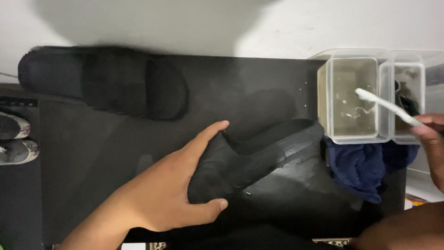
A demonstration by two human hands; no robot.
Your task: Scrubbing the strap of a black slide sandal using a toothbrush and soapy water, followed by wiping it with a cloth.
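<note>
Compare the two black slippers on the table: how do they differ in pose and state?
The near slipper is tilted on its edge, gripped by the left hand; the far slipper lies flat, untouched. The near slipper sits by the clear containers; the far slipper sits at the table's far left corner. Both are black slides.

Black slippers (pixel 252 159), black table (pixel 92 153), white toothbrush (pixel 386 106), seemingly navy cloth (pixel 360 169).

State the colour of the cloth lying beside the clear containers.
Dark blue cloth, crumpled below the clear containers; the head view shows it.
</note>
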